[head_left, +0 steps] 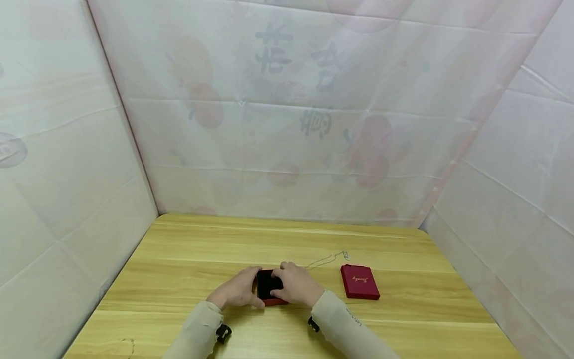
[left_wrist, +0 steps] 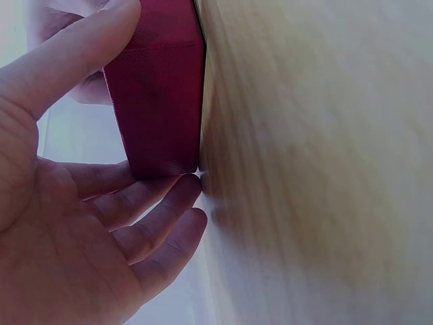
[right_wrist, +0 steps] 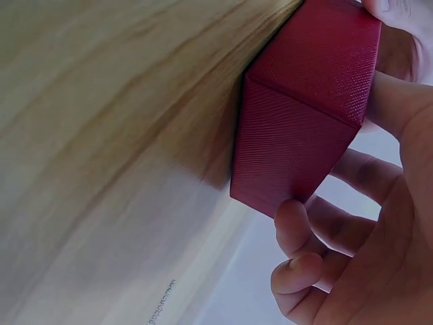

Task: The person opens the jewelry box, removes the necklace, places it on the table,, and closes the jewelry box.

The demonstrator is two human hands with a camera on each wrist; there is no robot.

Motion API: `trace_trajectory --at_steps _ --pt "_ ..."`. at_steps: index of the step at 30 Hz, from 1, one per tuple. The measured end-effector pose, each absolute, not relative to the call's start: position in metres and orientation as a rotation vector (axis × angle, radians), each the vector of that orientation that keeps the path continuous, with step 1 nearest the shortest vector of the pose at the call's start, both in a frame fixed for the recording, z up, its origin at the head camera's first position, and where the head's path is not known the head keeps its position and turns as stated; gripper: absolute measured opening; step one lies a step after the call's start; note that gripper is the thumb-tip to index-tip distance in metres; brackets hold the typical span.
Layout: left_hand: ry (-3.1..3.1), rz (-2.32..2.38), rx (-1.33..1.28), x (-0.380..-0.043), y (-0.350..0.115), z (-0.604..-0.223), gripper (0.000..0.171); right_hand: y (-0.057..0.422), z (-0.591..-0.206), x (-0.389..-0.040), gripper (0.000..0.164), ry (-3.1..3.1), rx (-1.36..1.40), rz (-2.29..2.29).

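Observation:
A red jewelry box base stands on the table, with a black pad inside it. My left hand holds the box from its left, thumb at the near side and fingers along the left and far sides. On the right, my right hand has its thumb and a finger over the black pad. In the right wrist view, its other fingers curl against the red box wall. A thin silver necklace trails from behind the right hand; whether it reaches the box is hidden.
A red box lid with gold lettering lies to the right of my right hand. The wooden table has pale printed curtains behind it and at both sides.

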State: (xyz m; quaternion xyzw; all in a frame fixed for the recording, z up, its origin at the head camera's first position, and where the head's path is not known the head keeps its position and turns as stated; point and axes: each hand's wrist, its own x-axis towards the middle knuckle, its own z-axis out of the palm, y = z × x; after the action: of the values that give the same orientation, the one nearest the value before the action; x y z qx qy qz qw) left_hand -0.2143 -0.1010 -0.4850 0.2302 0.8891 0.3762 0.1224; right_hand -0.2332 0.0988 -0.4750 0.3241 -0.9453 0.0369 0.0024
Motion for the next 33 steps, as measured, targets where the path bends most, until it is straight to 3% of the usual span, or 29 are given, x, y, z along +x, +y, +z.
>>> trace_trajectory --at_steps 33 --pt "2.595 1.112 0.657 -0.2173 -0.1014 -0.4892 0.089 0.1 -0.4759 -0.2328 0.043 -2.956 1.041 0.16"
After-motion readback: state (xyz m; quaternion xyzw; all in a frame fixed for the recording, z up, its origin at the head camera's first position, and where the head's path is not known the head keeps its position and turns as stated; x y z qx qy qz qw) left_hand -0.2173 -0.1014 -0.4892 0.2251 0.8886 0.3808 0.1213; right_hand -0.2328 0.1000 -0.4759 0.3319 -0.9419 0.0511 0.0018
